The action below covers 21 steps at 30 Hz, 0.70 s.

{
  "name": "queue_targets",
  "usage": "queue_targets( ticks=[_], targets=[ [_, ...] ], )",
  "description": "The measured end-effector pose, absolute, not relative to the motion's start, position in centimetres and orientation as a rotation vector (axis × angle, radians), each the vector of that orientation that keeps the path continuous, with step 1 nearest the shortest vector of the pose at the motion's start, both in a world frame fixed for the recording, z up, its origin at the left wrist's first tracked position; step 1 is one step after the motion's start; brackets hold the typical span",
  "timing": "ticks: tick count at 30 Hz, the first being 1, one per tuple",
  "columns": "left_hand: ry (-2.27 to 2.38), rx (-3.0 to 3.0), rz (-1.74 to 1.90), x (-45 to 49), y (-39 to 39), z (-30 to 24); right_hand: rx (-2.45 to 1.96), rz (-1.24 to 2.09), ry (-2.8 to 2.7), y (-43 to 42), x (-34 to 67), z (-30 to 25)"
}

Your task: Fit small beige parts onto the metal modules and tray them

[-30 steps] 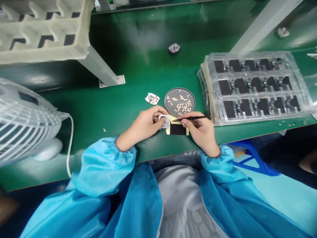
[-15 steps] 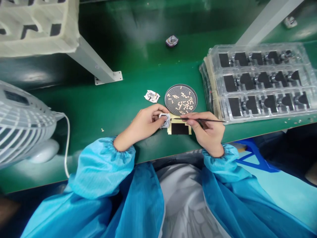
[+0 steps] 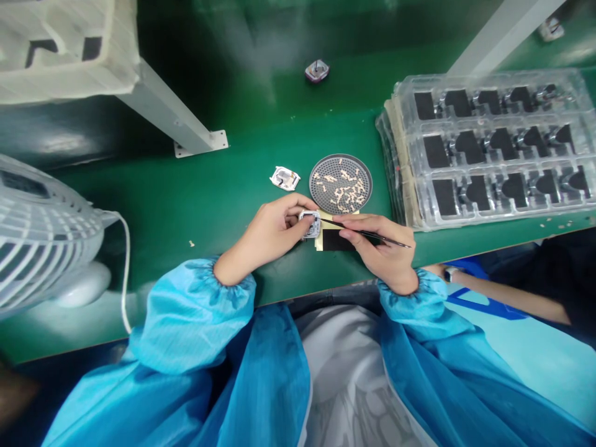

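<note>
My left hand (image 3: 282, 231) is closed on a small white device housing (image 3: 313, 225), its thumb lying across the inner face. In my right hand (image 3: 384, 248) is a pair of dark tweezers (image 3: 367, 233), pinched between thumb and fingers, with the tip at the housing's right edge. Whether the tip grips anything is too small to tell. Below it lies a yellow sheet with a black patch (image 3: 336, 240), partly covered by my right fingers. Just beyond my hands sits a round grey perforated dish (image 3: 326, 172) holding many tiny pale pieces.
Another white housing (image 3: 284, 179) lies left of the dish, and a purple-edged one (image 3: 317, 71) farther back. Stacked clear trays (image 3: 431, 177) stand at right. A fan (image 3: 44, 242) and a white post (image 3: 174, 115) are at left. Someone's forearm (image 3: 507, 292) shows at right.
The tweezers' tip has moved left onto the housing's edge, with my right hand shifting slightly left. My left hand keeps its hold. Another person's forearm has come into view at right.
</note>
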<state>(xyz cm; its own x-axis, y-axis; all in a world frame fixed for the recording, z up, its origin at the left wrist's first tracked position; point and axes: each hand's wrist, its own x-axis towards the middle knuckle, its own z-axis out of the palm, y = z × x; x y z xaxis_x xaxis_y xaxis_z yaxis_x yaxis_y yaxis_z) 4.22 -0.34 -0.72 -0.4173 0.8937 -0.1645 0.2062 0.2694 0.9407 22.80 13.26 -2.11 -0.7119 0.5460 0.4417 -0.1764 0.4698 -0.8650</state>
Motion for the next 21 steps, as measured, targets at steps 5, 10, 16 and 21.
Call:
queue_targets(
  ticks=[5,10,16,21],
  targets=[
    [1.814,0.999,1.187,4.2,-0.4,-0.8,-0.310,1.279,-2.052,13.2,22.7,-2.1],
    [1.792,0.974,1.198,4.3,-0.3,-0.6,-0.305,1.251,-2.001,13.2,22.8,-2.1],
    [1.751,0.910,1.278,4.7,-0.1,0.1,-0.335,1.335,-1.946,13.2,23.0,-2.0],
    [1.806,0.917,1.280,4.9,-0.1,0.7,-0.331,1.387,-1.819,13.0,23.4,-1.9]
  ],
)
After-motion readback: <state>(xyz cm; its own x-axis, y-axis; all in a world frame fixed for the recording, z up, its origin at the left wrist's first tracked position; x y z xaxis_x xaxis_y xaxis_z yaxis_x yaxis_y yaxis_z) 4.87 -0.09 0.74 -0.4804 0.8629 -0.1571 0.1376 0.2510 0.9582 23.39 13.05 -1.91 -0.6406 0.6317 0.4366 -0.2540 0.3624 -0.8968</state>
